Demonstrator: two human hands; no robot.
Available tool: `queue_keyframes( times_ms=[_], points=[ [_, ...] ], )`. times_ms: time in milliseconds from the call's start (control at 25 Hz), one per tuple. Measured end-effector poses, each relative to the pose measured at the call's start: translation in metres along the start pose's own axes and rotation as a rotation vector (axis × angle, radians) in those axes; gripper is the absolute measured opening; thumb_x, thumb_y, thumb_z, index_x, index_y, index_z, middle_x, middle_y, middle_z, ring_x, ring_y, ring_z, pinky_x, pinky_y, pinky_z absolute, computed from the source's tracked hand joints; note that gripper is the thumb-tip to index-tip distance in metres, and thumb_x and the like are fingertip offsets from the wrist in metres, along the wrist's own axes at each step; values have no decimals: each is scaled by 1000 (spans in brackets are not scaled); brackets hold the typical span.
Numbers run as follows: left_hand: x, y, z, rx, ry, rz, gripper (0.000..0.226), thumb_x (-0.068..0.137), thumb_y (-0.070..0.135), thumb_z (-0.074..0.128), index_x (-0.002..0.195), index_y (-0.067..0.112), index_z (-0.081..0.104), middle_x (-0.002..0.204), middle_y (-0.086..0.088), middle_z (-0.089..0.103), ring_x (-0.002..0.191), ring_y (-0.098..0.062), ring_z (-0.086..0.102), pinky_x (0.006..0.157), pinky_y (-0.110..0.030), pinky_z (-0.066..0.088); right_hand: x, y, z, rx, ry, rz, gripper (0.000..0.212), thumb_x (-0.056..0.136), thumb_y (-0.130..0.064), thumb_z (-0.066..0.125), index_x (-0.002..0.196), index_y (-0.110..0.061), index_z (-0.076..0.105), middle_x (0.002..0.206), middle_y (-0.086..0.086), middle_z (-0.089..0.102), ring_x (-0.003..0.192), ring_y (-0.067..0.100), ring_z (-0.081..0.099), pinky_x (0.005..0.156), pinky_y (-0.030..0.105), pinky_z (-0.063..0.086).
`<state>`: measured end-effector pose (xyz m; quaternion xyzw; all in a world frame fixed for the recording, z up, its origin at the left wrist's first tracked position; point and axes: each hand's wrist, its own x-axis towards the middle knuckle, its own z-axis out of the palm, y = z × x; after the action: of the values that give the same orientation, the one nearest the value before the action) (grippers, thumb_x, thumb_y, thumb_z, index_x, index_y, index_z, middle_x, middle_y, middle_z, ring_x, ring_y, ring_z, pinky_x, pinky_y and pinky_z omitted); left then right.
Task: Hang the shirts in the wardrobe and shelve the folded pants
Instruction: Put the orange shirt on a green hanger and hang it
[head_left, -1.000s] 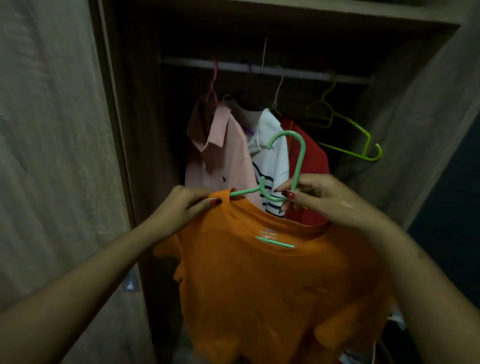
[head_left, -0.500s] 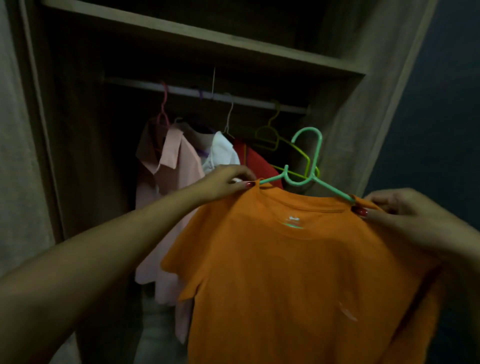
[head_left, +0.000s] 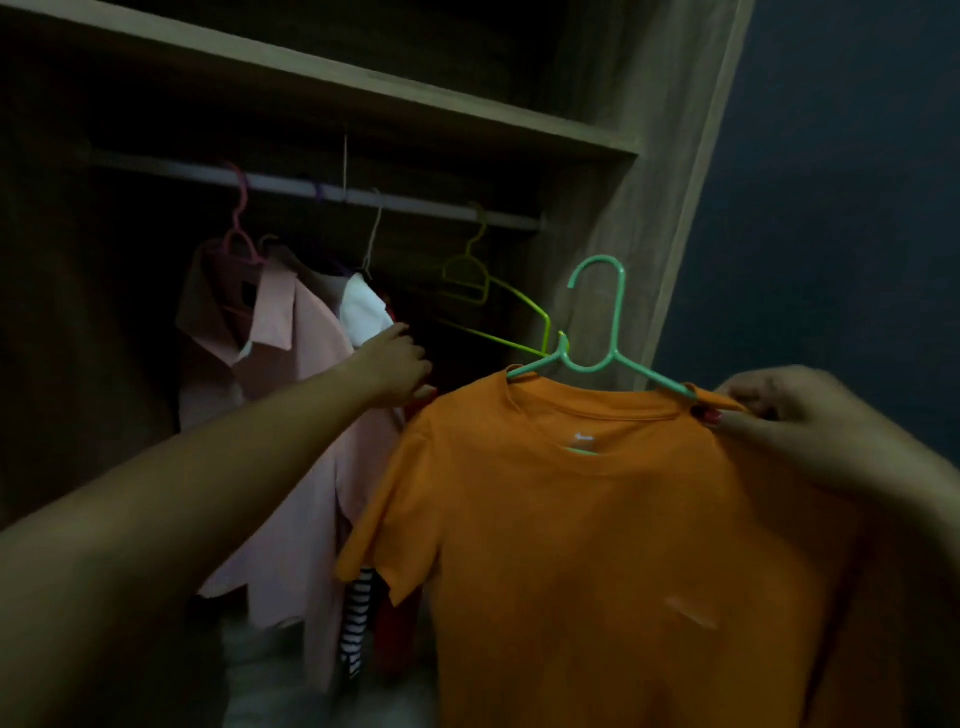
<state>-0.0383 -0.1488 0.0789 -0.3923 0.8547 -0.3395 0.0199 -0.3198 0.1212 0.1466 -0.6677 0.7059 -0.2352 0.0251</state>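
An orange T-shirt (head_left: 597, 545) hangs on a mint-green hanger (head_left: 605, 332) in front of the open wardrobe. My right hand (head_left: 779, 410) pinches the shirt's right shoulder and the hanger's arm there. My left hand (head_left: 395, 364) is off the shirt and reaches into the wardrobe, its fingers against the hanging clothes beside the white-collared striped shirt (head_left: 363, 312). A pink shirt (head_left: 291, 374) hangs at the left on a pink hanger. All hang from the rail (head_left: 322, 189). No folded pants are in view.
An empty yellow-green hanger (head_left: 478, 280) hangs on the rail's right part, just behind the mint hanger's hook. A wooden shelf (head_left: 363, 98) runs above the rail. The wardrobe's side panel (head_left: 649, 208) stands at the right, next to a dark blue wall (head_left: 831, 208).
My left hand has let go of the orange shirt's left shoulder and moved left into the hanging clothes. The right hand still holds the right shoulder. The view has tilted further up.
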Motion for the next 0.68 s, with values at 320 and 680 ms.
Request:
queue_keyframes(
  times_ms=[320, 680],
  points=[
    [-71, -41, 36, 123, 118, 12, 14, 66, 23, 71, 80, 22, 73, 82, 0, 71, 92, -20, 66, 107, -50, 34, 84, -66, 22, -170, 202, -103, 14, 90, -17, 58, 88, -8, 68, 77, 7, 58, 71, 20, 54, 58, 32, 39],
    [-101, -64, -16, -439, 138, -174, 33, 90, 31, 50, 120, 20, 59, 131, 1, 56, 126, -16, 46, 103, -43, 35, 222, -155, 96, -48, 381, -86, 25, 89, 3, 42, 99, 1, 65, 104, 23, 63, 100, 40, 61, 77, 37, 50]
  ],
)
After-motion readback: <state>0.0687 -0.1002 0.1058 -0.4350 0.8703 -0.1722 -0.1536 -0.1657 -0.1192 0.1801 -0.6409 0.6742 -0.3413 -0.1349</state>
